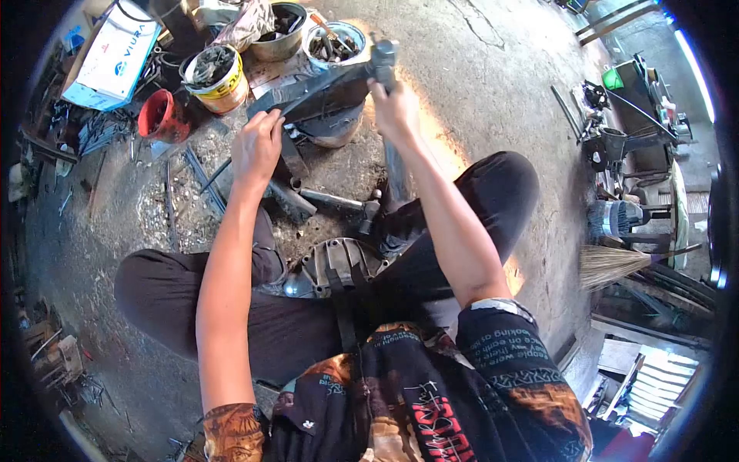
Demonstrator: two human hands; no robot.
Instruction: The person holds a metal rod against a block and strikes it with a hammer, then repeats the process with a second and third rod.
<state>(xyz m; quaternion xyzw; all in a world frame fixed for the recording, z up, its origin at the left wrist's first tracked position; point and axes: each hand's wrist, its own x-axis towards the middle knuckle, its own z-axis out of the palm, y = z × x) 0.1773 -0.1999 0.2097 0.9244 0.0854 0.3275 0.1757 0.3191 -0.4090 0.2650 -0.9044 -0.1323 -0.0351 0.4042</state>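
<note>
My left hand [259, 148] is closed on the near left end of a dark metal strip [315, 91], which lies slanting over a dark metal block. My right hand [394, 115] grips a hammer [384, 58], its head raised at the strip's right end; the handle is mostly hidden in my fist. Whether the hammer head touches the strip I cannot tell. Below the block, a second hammer [339, 202] lies on the ground between my legs, near a short metal pipe [291, 202]. A round metal casting [336, 266] rests closer to my body.
Behind the strip stand a yellow-white bucket [223, 94], a red bucket [163, 117] and a white pail [356, 38] holding metal pieces. A blue-white box [110, 58] is at upper left. At right are a straw broom [620, 266] and cluttered metal equipment [647, 115].
</note>
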